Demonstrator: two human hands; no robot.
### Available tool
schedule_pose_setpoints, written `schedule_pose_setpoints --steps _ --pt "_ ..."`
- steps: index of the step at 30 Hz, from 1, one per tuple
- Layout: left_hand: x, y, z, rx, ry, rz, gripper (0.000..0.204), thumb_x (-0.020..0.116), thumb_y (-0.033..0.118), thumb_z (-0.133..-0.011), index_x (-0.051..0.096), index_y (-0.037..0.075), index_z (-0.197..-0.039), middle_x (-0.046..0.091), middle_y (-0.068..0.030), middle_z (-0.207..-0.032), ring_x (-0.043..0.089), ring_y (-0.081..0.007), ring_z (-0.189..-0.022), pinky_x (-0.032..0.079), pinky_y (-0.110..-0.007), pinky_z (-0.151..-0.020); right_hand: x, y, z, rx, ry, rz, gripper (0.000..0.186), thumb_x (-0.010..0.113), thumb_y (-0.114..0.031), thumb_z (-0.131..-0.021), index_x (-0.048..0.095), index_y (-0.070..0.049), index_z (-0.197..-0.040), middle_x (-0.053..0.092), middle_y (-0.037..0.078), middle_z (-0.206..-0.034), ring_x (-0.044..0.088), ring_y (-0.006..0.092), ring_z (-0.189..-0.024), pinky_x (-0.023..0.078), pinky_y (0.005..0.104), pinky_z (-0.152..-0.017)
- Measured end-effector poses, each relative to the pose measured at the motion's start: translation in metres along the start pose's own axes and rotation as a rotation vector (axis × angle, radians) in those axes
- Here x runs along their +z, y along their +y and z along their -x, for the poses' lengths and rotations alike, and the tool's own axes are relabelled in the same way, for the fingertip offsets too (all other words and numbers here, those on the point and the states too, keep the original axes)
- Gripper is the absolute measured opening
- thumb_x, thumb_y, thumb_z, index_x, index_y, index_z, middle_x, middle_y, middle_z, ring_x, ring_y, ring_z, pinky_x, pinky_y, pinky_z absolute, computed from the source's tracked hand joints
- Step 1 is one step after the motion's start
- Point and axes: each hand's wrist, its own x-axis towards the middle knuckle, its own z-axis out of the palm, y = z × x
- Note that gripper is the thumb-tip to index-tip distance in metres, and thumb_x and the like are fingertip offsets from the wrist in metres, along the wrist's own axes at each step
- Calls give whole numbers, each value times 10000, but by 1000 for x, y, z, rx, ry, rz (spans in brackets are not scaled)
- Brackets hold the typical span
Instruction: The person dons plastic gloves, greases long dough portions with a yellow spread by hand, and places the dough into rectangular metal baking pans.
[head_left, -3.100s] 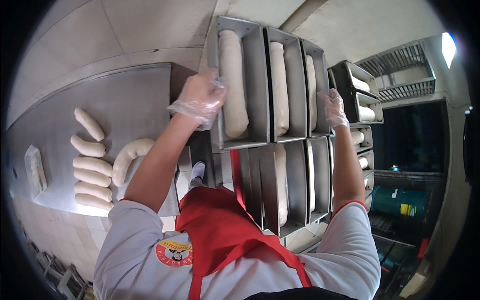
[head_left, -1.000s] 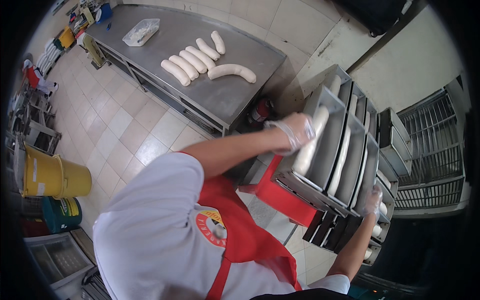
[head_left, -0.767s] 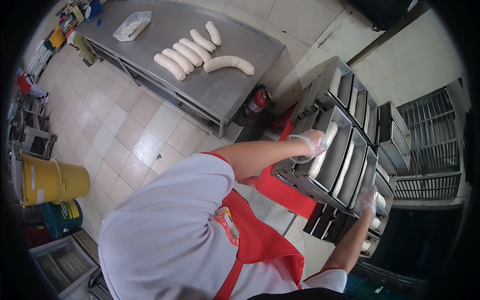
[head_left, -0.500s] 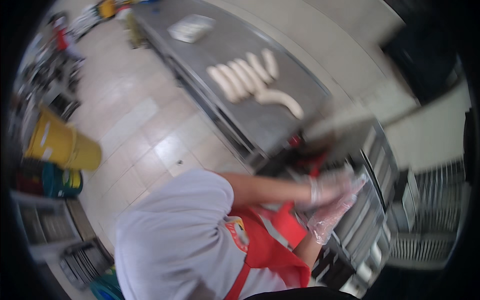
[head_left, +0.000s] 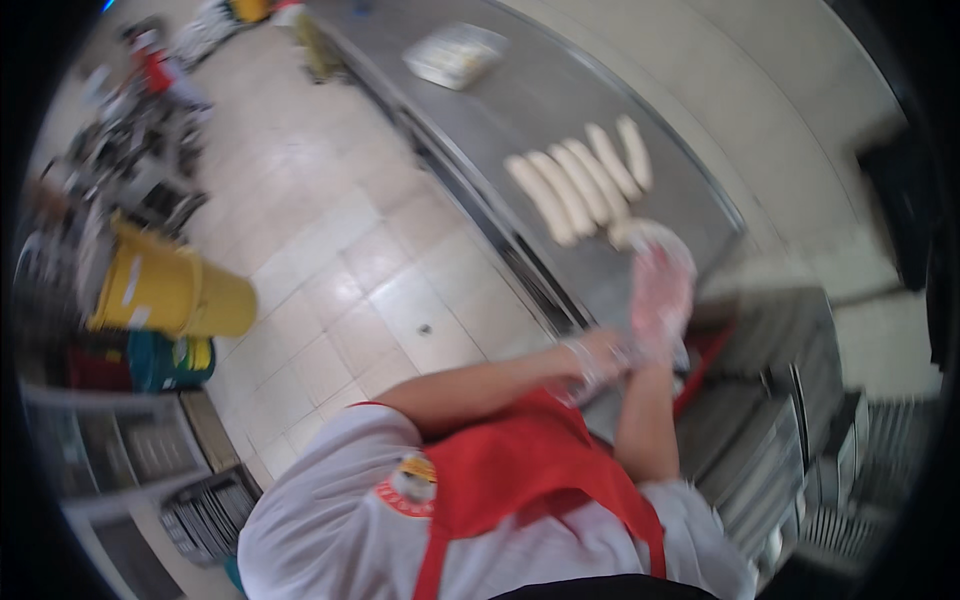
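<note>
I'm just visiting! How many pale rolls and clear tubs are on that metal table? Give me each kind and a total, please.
Pale rolls side by side: 6
Pale roll partly hidden behind the gloved right hand: 1
Clear tub: 1
Total: 8

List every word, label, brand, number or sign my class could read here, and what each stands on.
No text reads clearly.
Round red-and-yellow badge on the white shirt: too blurred to read.
White labels on the yellow bin: too blurred.
Yellow label on the teal bucket: too small and blurred.
</note>
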Motion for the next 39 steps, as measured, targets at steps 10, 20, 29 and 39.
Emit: schedule_pose_setpoints --steps 10,20,29,39 --pt "-163 -95 45 -743 204 -115 319 677 345 -1010 645 35 -940 648 -83 -805 637 -192 -778 550 -382 -754 -87 -34 -186 419 -284 2321 715 750 -181 -852 524 -164 -1530 578 189 -1479 527 371 -1387 396 442 -1187" --pt "-165 -273 557 -1711 1141 15 353 557 361 -1035 708 57 -1133 700 -106 -1046 655 -228 -1022 533 -422 -868 -18 -11 -223 -149 -168 1727 521 748 -61 -711 701 7 -1225 700 163 -1242 683 302 -1113 527 399 -1012" --pt "-303 -404 556 -1505 1047 441 194 661 176 -948 754 42 -1055 744 -108 -893 699 -239 -845 554 -430 -752 326 232 -305 -37 39 798 680 467 118 -659 562 -56 -1309 596 107 -1144 617 235 -1065 511 366 -958" --pt "-840 -341 497 -1025 1202 -141 518 627 496 -950 734 7 -1081 719 -253 -1133 679 -419 -1097 531 -465 -961 430 662 -335 333 -352 1149 525 616 101 -799 580 -32 -1306 634 82 -1065 632 166 -861 536 297 -747"
